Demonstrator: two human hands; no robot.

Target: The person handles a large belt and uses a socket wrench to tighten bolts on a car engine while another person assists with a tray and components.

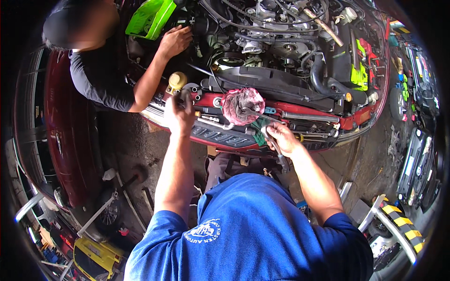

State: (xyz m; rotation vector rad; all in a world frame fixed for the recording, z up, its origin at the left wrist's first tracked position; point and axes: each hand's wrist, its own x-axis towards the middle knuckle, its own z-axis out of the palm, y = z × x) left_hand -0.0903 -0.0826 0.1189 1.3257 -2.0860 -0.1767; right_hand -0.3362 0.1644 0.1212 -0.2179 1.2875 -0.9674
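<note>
- Right hand (pixel 282 138): I'm gripping a metal tool (pixel 281 154), fingers wrapped round it; its dark end is pointing down toward my body.
- Tool: sitting in my right fist, just in front of the car's front edge.
- Left hand (pixel 180 114): I'm holding it raised over the front edge, fingers bent and narrow. Fingertips are looking dark; can't tell if they're gripping anything.
- Rag (pixel 236 105): pink and grey, lying bunched on the front edge, between my hands.
- Green cloth (pixel 259 133): lying just left of my right hand, below the rag.
- Yellow cup-shaped part (pixel 178 80): sitting just beyond my left fingertips.
- Steel bar (pixel 310 116): lying along the red front panel (pixel 352 122), right of the rag.
- Engine (pixel 253 47): showing bare beyond the panel, hoses and belts exposed.
- Wooden stick (pixel 323 28): resting at a slant over the engine's right side.
- Co-worker: standing to my left, one hand (pixel 176 42) resting in the bay near a lime-green part (pixel 151 19).
</note>
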